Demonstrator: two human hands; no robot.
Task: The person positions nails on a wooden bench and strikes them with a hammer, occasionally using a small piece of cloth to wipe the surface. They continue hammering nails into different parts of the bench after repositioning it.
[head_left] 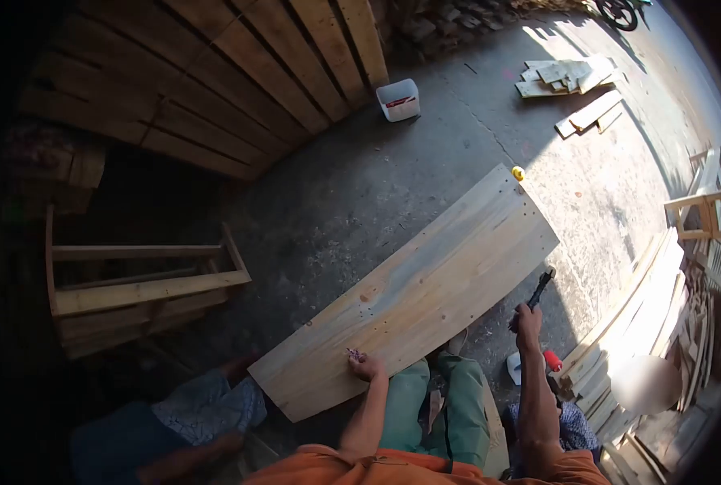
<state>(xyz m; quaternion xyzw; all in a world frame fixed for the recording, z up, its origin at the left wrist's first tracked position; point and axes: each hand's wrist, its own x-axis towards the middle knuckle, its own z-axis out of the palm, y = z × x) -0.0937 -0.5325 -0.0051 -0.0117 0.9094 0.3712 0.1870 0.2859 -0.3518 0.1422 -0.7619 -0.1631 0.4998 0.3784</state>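
Observation:
A wide pale wooden panel (425,283) lies slantwise before me, with rows of small dark marks on its face. My left hand (367,367) rests at the panel's near side, its fingers closed around a small bunch of what look like nails (355,354). Out to the right, past the panel's edge, my right hand (528,320) grips a dark hammer (543,284), its head pointing up and away from me. A yellow round object (518,173), perhaps a tape measure, is at the panel's far corner.
Another person in a patterned shirt (215,404) is beside the panel's left end. A wooden frame (150,291) stands at left, near a large slatted wooden structure (279,56). A white bucket (398,101) sits beyond. Long planks (627,307) are stacked at right; short boards (566,77) lie farther off.

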